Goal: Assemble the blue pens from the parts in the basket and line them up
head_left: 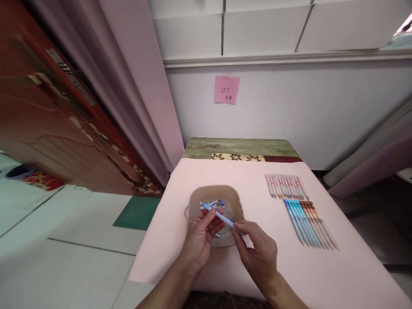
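A slim light-blue pen (222, 217) is held slantwise above a beige plastic basin (212, 189). Near its upper-left end, my left hand (201, 234) pinches it between thumb and fingers. The fingers of my right hand (257, 245) are closed around the lower-right end. Inside the basin lie several small white and blue pen parts (210, 205), partly covered by my hands and the pen. What exactly these parts are is too small to tell.
To the right lie a row of pinkish patterned pens (286, 186), a row of blue pens (298, 223) and a row of brown-topped pens (318, 225). A pale pink cloth (270, 274) covers the table. A pink note (227, 90) hangs on the wall behind it.
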The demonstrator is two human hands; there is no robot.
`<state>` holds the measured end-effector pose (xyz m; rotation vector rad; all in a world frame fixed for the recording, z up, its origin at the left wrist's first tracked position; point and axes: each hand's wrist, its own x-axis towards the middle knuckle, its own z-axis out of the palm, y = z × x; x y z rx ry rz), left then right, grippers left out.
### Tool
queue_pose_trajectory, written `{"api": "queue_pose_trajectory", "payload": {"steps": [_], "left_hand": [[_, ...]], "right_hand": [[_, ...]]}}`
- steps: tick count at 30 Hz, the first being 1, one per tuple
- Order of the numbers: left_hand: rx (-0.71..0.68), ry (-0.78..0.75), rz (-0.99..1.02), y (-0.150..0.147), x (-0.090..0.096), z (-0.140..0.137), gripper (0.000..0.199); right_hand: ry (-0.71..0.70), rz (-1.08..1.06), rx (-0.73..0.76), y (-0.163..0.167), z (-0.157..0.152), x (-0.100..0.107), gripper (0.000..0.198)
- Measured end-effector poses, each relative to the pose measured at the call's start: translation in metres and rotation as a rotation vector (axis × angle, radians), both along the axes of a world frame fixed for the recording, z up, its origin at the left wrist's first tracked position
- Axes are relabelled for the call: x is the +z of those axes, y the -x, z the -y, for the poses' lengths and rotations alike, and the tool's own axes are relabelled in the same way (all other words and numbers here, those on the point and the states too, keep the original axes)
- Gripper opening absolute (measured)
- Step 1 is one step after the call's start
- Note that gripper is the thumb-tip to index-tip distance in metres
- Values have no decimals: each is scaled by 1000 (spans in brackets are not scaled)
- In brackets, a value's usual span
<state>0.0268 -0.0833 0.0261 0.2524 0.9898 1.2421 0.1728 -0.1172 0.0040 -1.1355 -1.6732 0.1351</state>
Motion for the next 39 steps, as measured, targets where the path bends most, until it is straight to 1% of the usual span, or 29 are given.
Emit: {"api": "queue_pose_trajectory", "payload": {"steps": [4, 9, 11, 15, 17, 19, 20, 22, 25, 27, 28, 31, 34, 36, 37, 39], "left_hand": [[-4, -3, 6, 1, -1, 1, 15], [-27, -53, -37, 1, 3, 5, 18], [-39, -72, -73, 0, 6, 8, 21], [-44, -101, -72, -6, 10, 11, 25], [-28, -123, -60, -7, 10, 12, 24], [-18, -153, -74, -7, 8, 12, 22], [-16, -170, -87, -6, 7, 12, 22], [-3, -198, -112, -4, 6, 10, 22], [13, -212, -137, 0, 5, 7, 24], [6, -211, -148, 1, 6, 6, 24], [-1, -209, -153, 1, 7, 6, 24], [-33, -191, -170, -1, 9, 7, 27], [-47, -169, -176, -3, 9, 8, 29], [-38, -164, -184, -2, 8, 8, 29], [-33, -163, -190, -2, 7, 7, 30], [-28, -160, -203, 0, 6, 6, 31]], "right_hand": [[3, 26, 10, 1, 2, -2, 17], [107, 57, -58, 1, 5, -2, 8], [166, 82, -75, 1, 6, -1, 13], [346, 86, -80, 2, 8, -4, 35], [448, 55, -52, 3, 7, -6, 43], [514, 17, -17, 4, 7, -7, 45], [529, -6, -1, 5, 7, -7, 42], [538, -78, 28, 7, 7, -5, 27], [531, -209, 59, 10, 8, -2, 27], [539, -259, 52, 11, 9, -1, 18], [553, -273, 50, 11, 9, 0, 17], [619, -307, 86, 10, 11, -1, 23], [692, -350, 161, 10, 11, -5, 37], [736, -384, 184, 11, 10, -9, 43], [748, -397, 190, 11, 10, -10, 42], [734, -406, 178, 13, 9, -12, 32]]}}
